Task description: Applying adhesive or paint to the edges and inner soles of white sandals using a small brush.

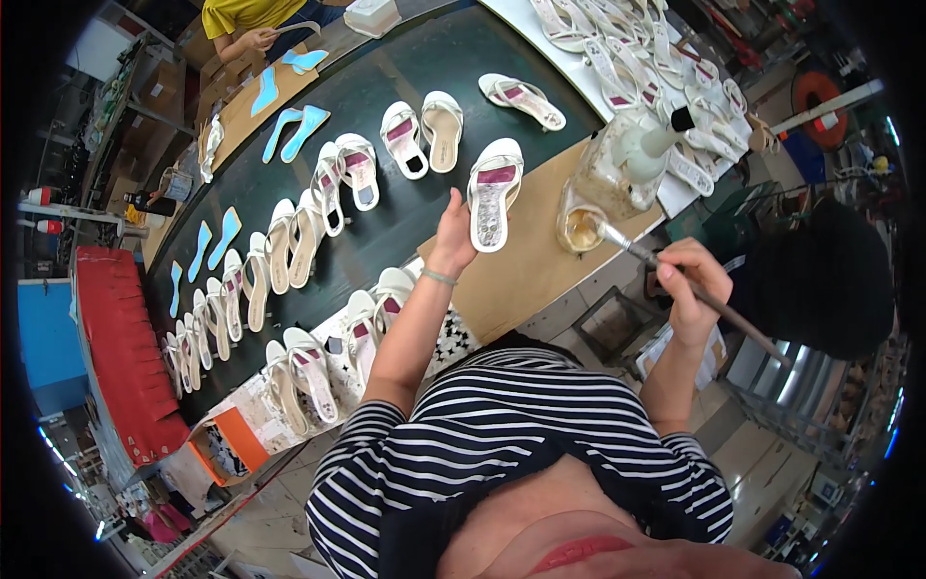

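Note:
My left hand (454, 236) grips a white heeled sandal (493, 214) by its edge, with the footbed facing up and a magenta patch under the strap. In my right hand (693, 282) is a long-handled brush (719, 307), pinched between the fingers. Its bristles reach the mouth of a small cup (582, 230) of amber liquid. That cup adjoins a smeared, translucent container (617, 169), where a pale bottle with a black tip (644, 154) stands. Beyond the held sandal, a pair of sandals (443, 130) and a single sandal (522, 100) rest on the dark green surface.
Several white sandals (282, 246) line the dark green belt (386, 251); others (311, 372) sit along the near ledge. Blue insole-shaped pieces (305, 132) lie farther off. More sandals crowd a white table (579, 72). Brown cardboard (526, 275) lies below the cup. A person in yellow (253, 21) works opposite.

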Tool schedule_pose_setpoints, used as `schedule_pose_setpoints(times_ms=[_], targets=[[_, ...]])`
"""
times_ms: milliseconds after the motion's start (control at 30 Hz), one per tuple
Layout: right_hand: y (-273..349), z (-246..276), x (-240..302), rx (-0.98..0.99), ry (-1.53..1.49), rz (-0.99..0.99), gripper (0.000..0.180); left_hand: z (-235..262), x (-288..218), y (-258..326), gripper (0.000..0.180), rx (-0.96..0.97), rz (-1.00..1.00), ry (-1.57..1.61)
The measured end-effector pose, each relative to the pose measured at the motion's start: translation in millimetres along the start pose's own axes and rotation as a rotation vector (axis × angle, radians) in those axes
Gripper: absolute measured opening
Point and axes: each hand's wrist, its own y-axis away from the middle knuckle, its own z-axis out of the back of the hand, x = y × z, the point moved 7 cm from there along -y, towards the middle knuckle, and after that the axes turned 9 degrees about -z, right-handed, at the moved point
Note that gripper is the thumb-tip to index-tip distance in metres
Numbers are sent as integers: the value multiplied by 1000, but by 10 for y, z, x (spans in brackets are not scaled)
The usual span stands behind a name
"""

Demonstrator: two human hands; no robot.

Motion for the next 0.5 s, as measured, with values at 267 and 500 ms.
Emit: schedule_pose_setpoints(times_ms=[267, 500], targets=[[47, 243, -381, -23, 35, -100, 9, 744, -115, -1819, 54, -410, -469, 42], [-14, 313, -718, 101, -59, -181, 18, 1292, -546, -2352, 52, -435, -619, -179]])
